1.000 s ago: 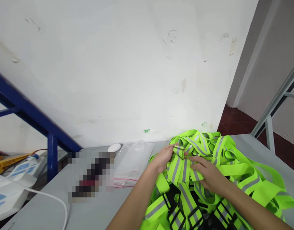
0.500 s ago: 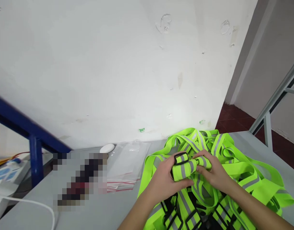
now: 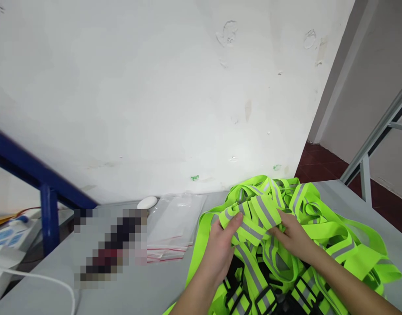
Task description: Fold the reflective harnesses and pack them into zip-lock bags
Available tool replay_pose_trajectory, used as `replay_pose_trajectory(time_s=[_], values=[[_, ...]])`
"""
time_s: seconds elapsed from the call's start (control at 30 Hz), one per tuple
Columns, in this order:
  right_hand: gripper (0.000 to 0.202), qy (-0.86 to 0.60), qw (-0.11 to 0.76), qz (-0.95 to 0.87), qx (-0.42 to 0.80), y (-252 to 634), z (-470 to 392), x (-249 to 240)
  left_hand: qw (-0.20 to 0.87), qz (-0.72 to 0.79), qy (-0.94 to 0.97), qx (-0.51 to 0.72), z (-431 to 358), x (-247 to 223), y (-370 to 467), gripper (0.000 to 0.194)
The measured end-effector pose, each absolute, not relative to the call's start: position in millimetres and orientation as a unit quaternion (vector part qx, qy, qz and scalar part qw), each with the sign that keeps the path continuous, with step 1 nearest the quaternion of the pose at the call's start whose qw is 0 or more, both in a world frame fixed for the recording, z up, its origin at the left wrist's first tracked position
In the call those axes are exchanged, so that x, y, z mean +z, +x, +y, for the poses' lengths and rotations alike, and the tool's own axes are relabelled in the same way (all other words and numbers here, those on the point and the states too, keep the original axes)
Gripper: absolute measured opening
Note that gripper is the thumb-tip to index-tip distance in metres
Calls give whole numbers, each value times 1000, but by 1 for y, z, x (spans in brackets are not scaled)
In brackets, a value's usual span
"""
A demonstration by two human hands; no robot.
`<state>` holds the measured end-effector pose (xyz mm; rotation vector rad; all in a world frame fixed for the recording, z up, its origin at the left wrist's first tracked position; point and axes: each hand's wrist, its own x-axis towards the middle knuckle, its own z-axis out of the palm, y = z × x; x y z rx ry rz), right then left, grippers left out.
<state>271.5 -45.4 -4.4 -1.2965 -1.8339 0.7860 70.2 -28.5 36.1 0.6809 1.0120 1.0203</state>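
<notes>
Left hand [image 3: 222,245] pinches folded strap [image 3: 255,218] between thumb and fingers; right hand [image 3: 294,236] pinches its right-hand end. Folded strap held over the near-left part of the green strap pile [image 3: 348,253], on the counter [image 3: 131,288].

Room: pile reaches back nearly to the wall [image 3: 155,96]; bare grey surface along the counter's right edge. To the left, clear bags [image 3: 176,221] lie just beside the pile, a white oval object [image 3: 147,203] by their upper left corner. Black buckles [image 3: 266,299] below the hands.

Pose: forearms rise from the lower edge of view, converging; left thumb on top.

Change: half a second ago, compact bundle with buckle showing by left hand; now flatter, fanned, that buckle out of sight.
</notes>
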Motion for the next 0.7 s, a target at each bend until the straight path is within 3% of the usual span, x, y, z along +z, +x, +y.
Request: replay_pose_trajectory(time_s=[0.27,0.47,0.57,0.7], values=[[26,-429,359,-799,222,269,-50,2,813,393,193,385,-31,25,69,54],[27,-467,486,-727,126,267,-54,-15,832,399,231,309,-34,30,64,53],[27,-532,499,-674,116,267,-56,-21,819,409,271,297,-38,34,60,57],[47,-550,453,-685,152,261,-61,-17,805,399,317,303,-41,37,62,62]])
